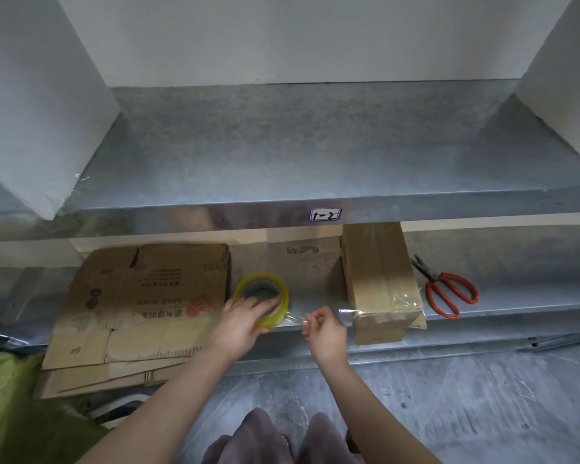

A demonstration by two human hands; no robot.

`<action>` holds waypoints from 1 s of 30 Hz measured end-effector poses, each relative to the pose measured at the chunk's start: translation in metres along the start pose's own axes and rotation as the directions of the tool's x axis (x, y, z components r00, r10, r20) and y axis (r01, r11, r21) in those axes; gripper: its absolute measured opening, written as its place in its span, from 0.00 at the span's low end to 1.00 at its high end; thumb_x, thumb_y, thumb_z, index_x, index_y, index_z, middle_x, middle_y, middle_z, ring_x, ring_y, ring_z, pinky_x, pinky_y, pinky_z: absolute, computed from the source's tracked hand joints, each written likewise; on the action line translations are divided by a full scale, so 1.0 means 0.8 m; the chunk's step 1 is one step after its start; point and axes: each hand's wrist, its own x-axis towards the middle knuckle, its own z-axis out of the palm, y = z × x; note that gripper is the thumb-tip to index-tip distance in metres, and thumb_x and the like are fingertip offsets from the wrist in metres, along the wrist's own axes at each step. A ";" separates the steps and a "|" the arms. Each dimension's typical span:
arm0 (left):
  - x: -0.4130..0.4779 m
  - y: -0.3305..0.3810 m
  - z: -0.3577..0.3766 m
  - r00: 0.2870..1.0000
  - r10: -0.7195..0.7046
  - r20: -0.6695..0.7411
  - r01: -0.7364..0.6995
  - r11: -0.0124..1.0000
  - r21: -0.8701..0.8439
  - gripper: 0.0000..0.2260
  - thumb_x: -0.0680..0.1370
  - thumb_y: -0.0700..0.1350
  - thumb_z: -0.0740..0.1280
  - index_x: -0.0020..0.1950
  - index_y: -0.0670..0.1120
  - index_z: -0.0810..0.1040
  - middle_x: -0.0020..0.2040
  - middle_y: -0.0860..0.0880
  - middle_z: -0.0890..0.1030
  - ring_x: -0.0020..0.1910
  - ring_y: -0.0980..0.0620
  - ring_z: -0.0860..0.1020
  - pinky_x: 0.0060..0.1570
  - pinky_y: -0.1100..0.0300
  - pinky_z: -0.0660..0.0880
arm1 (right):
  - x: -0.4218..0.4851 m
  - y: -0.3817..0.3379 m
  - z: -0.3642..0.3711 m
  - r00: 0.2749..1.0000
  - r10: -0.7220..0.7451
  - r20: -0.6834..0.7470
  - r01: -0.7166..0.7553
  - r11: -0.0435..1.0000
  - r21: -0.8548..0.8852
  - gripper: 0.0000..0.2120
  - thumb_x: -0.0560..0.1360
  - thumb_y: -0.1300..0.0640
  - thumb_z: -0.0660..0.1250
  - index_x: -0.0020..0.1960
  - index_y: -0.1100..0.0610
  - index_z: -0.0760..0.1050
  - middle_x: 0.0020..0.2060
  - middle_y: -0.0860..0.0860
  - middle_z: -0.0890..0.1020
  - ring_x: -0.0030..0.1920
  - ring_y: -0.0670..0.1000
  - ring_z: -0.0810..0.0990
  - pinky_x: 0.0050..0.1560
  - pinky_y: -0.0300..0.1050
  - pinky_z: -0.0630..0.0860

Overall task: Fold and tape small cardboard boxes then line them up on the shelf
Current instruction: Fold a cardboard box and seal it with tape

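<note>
Shelves of shiny grey metal filled most of the view. The upper shelf (282,145) was wide and bare, with a small white label (325,214) stuck on its front edge. The lower shelf (516,293) sat under it, close to the grey floor (466,396).

On the left of the lower shelf lay a stack of flat cardboard boxes (141,303), not folded yet, with print on the top sheet. Their front edge stuck out past the shelf. To the right stood one folded cardboard box (379,279), long and thin, with its near end at the shelf's front edge. Clear tape was stuck over that near end.

Red scissors (449,293) lay just to the right of the folded box, not touching it.

Between the flat boxes and the folded box was a roll of clear tape (265,296) with a yellow look. The left hand (241,323) was wrapped around the roll, with fingers reaching over its top and into the hole. A strip of tape (345,311) ran from the roll across to the folded box. The right hand (322,329) was closed, pinching this strip between thumb and fingertips, just left of the box.

At the bottom, the person's knees (282,440) showed, and a green cloth (10,396) lay at the far left.
</note>
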 end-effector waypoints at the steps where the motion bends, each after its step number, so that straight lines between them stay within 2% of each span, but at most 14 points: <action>1: 0.003 -0.001 0.000 1.000 -0.003 -0.005 0.003 1.000 0.001 0.29 0.77 0.50 0.67 0.76 0.63 0.59 0.66 0.55 0.73 0.66 0.51 0.69 0.65 0.57 0.60 | 0.003 0.001 0.002 1.000 0.005 -0.005 -0.006 1.000 -0.022 0.07 0.80 0.61 0.61 0.43 0.56 0.70 0.33 0.50 0.81 0.36 0.53 0.82 0.41 0.44 0.76; 4: 0.009 -0.006 0.002 1.000 0.002 0.005 -0.002 1.000 0.026 0.29 0.77 0.50 0.67 0.75 0.63 0.60 0.65 0.54 0.74 0.65 0.50 0.70 0.66 0.56 0.60 | 0.012 0.003 0.005 1.000 0.023 0.013 -0.022 0.997 -0.069 0.05 0.80 0.60 0.61 0.45 0.57 0.71 0.40 0.51 0.82 0.42 0.54 0.83 0.43 0.42 0.77; 6: 0.009 -0.010 0.005 1.000 0.009 0.000 -0.009 1.000 0.030 0.29 0.77 0.50 0.67 0.75 0.63 0.60 0.64 0.54 0.74 0.65 0.50 0.70 0.66 0.56 0.60 | 0.014 0.007 0.005 1.000 0.003 0.005 -0.002 0.984 -0.179 0.05 0.81 0.56 0.61 0.48 0.57 0.73 0.43 0.51 0.82 0.45 0.54 0.82 0.45 0.44 0.76; 9: 0.008 -0.013 0.008 1.000 0.016 -0.010 -0.015 0.999 0.047 0.29 0.77 0.50 0.67 0.75 0.64 0.59 0.63 0.55 0.75 0.63 0.51 0.71 0.66 0.56 0.61 | 0.013 0.014 0.002 0.997 -0.074 -0.032 0.059 0.935 -0.349 0.08 0.80 0.49 0.63 0.50 0.54 0.76 0.46 0.48 0.81 0.45 0.53 0.81 0.41 0.42 0.71; 12: 0.010 -0.014 0.009 0.999 0.035 -0.006 -0.034 0.998 0.059 0.29 0.77 0.51 0.67 0.75 0.63 0.60 0.60 0.55 0.77 0.62 0.50 0.72 0.65 0.57 0.61 | 0.012 0.019 -0.001 0.991 -0.129 -0.032 0.104 0.900 -0.423 0.09 0.80 0.47 0.62 0.50 0.51 0.77 0.53 0.46 0.77 0.46 0.52 0.80 0.40 0.42 0.71; 14: 0.011 -0.014 0.007 0.999 0.052 0.000 -0.052 0.996 0.069 0.28 0.77 0.51 0.67 0.75 0.63 0.61 0.58 0.54 0.77 0.61 0.50 0.71 0.64 0.57 0.61 | 0.014 0.020 0.000 0.987 -0.157 -0.034 0.126 0.890 -0.439 0.09 0.80 0.47 0.62 0.51 0.51 0.77 0.54 0.46 0.76 0.46 0.51 0.79 0.40 0.42 0.72; 18: 0.012 -0.012 0.006 0.997 0.073 0.003 -0.073 0.991 0.116 0.27 0.77 0.52 0.67 0.74 0.62 0.63 0.58 0.53 0.77 0.61 0.50 0.71 0.64 0.57 0.61 | 0.016 0.022 0.001 0.986 -0.160 -0.046 0.127 0.899 -0.420 0.07 0.80 0.49 0.62 0.49 0.50 0.77 0.53 0.46 0.77 0.45 0.50 0.78 0.37 0.41 0.67; 23: 0.003 -0.015 0.013 0.996 0.087 -0.013 -0.085 0.991 0.107 0.27 0.78 0.51 0.67 0.75 0.59 0.63 0.57 0.51 0.78 0.60 0.49 0.73 0.65 0.56 0.63 | 0.015 0.022 -0.002 0.987 -0.161 -0.027 0.133 0.890 -0.437 0.11 0.79 0.44 0.62 0.52 0.51 0.73 0.51 0.45 0.76 0.44 0.50 0.78 0.35 0.42 0.66; 27: -0.003 -0.013 0.016 0.997 0.074 -0.004 -0.073 0.988 0.133 0.29 0.79 0.51 0.64 0.77 0.61 0.54 0.60 0.52 0.75 0.62 0.50 0.71 0.68 0.56 0.59 | 0.012 0.017 -0.005 0.986 -0.165 0.026 0.156 0.859 -0.488 0.12 0.81 0.45 0.59 0.56 0.53 0.71 0.54 0.48 0.74 0.44 0.51 0.78 0.35 0.41 0.66; 30: -0.009 -0.013 0.017 0.998 0.057 0.022 -0.060 0.988 0.143 0.32 0.80 0.55 0.63 0.78 0.63 0.47 0.66 0.51 0.71 0.67 0.49 0.66 0.70 0.55 0.57 | 0.001 0.013 -0.009 0.982 -0.172 0.078 0.189 0.879 -0.438 0.11 0.83 0.50 0.57 0.60 0.55 0.69 0.59 0.51 0.73 0.46 0.55 0.80 0.38 0.43 0.70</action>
